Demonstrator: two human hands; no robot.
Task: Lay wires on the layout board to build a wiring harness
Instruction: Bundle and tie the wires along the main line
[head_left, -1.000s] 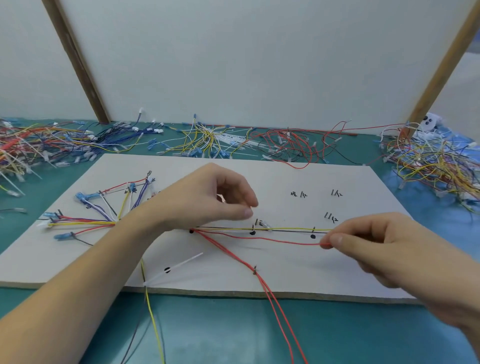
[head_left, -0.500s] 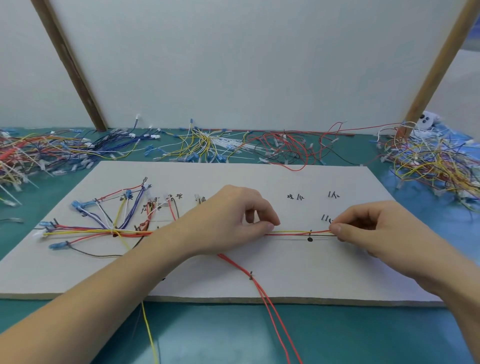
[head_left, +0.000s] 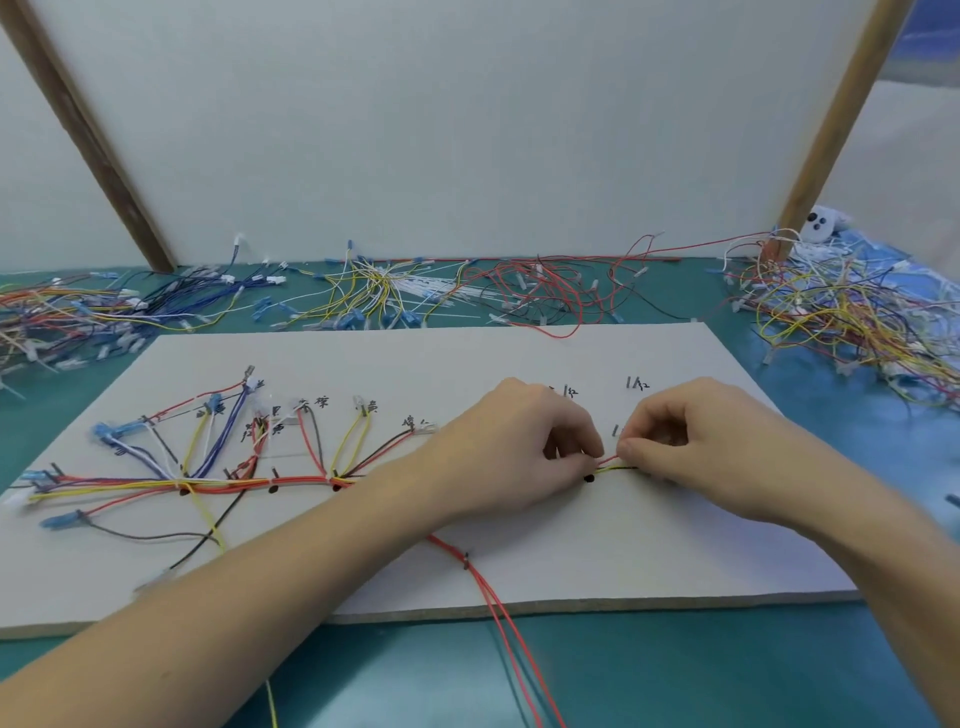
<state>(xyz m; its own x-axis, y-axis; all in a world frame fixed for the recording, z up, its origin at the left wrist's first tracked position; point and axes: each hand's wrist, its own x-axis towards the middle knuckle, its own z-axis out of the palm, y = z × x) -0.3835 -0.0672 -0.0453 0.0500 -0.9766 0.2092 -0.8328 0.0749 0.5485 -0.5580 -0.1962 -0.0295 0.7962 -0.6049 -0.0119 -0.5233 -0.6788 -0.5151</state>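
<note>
A grey layout board (head_left: 519, 358) lies flat on the teal table, with small pins and handwritten marks on it. A trunk of red, yellow and black wires (head_left: 249, 484) runs along the board's middle, with branches fanning up to blue and white connectors at the left. My left hand (head_left: 514, 452) pinches the trunk wires just left of a black dot (head_left: 588, 478). My right hand (head_left: 691, 447) pinches a red wire (head_left: 609, 461) right beside it, the two hands' fingertips almost touching. Two red wires (head_left: 498, 613) trail off the board's front edge.
Loose wire piles lie behind the board: blue and mixed ones (head_left: 78, 317) at the left, yellow and white ones (head_left: 374, 296) in the middle, red ones (head_left: 545, 291) further right, a mixed heap (head_left: 852, 317) at the far right. A white panel with wooden posts stands behind.
Both hands have moved right and drawn together along the trunk. The red wire, earlier stretched loose between them, now lies along the trunk, with only a short piece showing between the fingertips.
</note>
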